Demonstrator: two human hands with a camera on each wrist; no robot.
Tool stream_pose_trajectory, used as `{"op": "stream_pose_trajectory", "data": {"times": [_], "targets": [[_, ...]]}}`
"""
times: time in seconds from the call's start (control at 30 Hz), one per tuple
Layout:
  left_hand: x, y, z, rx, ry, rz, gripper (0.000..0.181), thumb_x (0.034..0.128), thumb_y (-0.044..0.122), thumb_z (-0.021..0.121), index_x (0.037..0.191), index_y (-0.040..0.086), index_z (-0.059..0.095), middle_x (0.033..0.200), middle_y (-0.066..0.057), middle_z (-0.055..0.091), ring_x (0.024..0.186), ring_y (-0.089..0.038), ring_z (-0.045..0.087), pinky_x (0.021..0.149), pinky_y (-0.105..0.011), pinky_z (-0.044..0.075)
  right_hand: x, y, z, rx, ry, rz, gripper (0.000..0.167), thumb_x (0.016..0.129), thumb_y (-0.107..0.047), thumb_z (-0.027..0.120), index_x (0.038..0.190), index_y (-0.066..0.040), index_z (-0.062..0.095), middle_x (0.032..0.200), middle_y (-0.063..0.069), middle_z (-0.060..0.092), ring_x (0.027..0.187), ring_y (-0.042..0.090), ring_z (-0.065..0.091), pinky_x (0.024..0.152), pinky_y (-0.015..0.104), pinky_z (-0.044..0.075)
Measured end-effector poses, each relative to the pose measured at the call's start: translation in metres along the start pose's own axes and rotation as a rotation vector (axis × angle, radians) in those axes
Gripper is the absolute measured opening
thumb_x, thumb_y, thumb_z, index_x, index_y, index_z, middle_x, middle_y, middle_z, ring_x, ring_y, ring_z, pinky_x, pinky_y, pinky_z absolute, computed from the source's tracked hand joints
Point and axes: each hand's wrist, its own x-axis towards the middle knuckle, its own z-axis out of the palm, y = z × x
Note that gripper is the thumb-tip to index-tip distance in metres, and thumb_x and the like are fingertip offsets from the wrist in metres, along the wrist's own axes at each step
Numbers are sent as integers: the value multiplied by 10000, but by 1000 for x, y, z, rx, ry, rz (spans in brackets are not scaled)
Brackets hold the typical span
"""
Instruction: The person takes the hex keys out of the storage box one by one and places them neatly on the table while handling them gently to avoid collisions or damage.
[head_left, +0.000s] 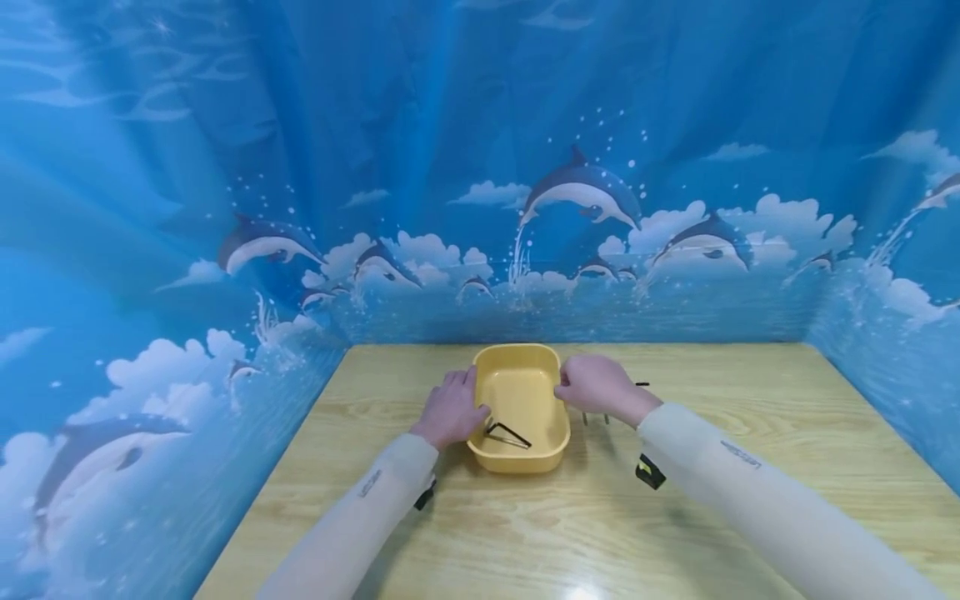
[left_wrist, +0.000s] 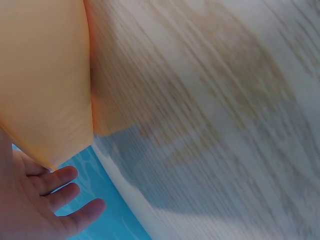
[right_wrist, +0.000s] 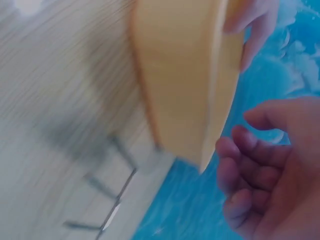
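A yellow plastic basin (head_left: 519, 463) with rounded corners stands on the table in the head view. At its left side my left hand (head_left: 450, 408) holds the rim, thumb over the inside and fingers along the outer wall. My right hand (head_left: 600, 386) hovers by the right rim; in the right wrist view its fingers are loosely curled, thumb apart, nothing visible between them. A thin bent black piece (head_left: 510, 433) lies inside the basin near the front left. Beside the basin, partly hidden under my right hand, is a thin bar with dark prongs (right_wrist: 119, 200), blurred.
The light wood table (head_left: 420, 533) carries the basin and the pronged bar. Blue curtain (head_left: 480, 125) printed with dolphins encloses the back and both sides, meeting the table's back edge just behind the basin.
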Motion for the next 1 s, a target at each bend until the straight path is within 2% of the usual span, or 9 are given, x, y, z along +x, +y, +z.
{"op": "stream_pose_trajectory", "data": {"times": [0.17, 0.23, 0.4, 0.47, 0.6, 0.77, 0.9, 1.0], "targets": [[3, -1, 1, 15, 9, -7, 784, 970, 388, 585, 1565, -18, 276, 1521, -218, 439, 1427, -363, 379, 1116, -560, 391, 16, -29, -1, -41, -105, -64, 422, 909, -198, 643, 554, -193, 414, 511, -61, 296, 474, 105, 240, 482, 263, 263], [4, -1, 2, 28, 8, -13, 793, 970, 397, 587, 1569, -16, 271, 1524, -209, 439, 1428, -354, 379, 1115, -553, 396, 24, -38, 2, -53, -152, -87, 419, 889, -165, 659, 553, -187, 410, 512, -59, 300, 476, 106, 248, 480, 267, 269], [7, 1, 1, 30, 17, 4, 798, 963, 391, 601, 1564, -23, 277, 1504, -214, 458, 1410, -354, 399, 1094, -554, 417, 44, -52, 11, -148, -239, -122, 306, 884, -163, 697, 640, -175, 514, 583, -55, 456, 538, 109, 405, 527, 274, 362], [7, 2, 1, 33, 25, 21, 792, 963, 386, 606, 1557, -29, 286, 1490, -220, 470, 1398, -360, 411, 1077, -558, 430, 51, -56, 15, -175, -265, -121, 249, 882, -158, 709, 680, -168, 565, 612, -45, 524, 557, 110, 453, 533, 272, 385], [8, 3, 1, 56, 30, 38, 785, 965, 394, 604, 1551, -28, 295, 1479, -217, 482, 1384, -360, 426, 1060, -552, 446, 61, -64, 20, -154, -340, -77, 145, 880, -149, 731, 773, -154, 632, 707, 15, 661, 587, 130, 536, 530, 264, 422], [8, 3, 1, 71, 31, 36, 780, 965, 400, 596, 1549, -23, 299, 1485, -209, 483, 1386, -357, 429, 1064, -541, 448, 70, -71, 23, -143, -436, -33, 70, 854, -104, 711, 813, -133, 662, 791, 89, 730, 573, 154, 554, 494, 256, 417], [5, 1, 1, 65, 11, 23, 792, 970, 406, 586, 1562, -19, 275, 1511, -211, 456, 1411, -360, 405, 1089, -543, 429, 75, -74, 30, -147, -492, -45, 68, 836, -72, 713, 779, -99, 688, 672, 66, 678, 503, 131, 505, 457, 248, 397], [3, -1, 3, 58, 6, 19, 790, 969, 406, 581, 1562, -16, 275, 1512, -211, 454, 1414, -358, 401, 1089, -544, 428, 77, -75, 37, -147, -526, -43, 130, 856, -148, 775, 762, -95, 702, 615, 37, 640, 486, 117, 506, 464, 246, 414]]}}
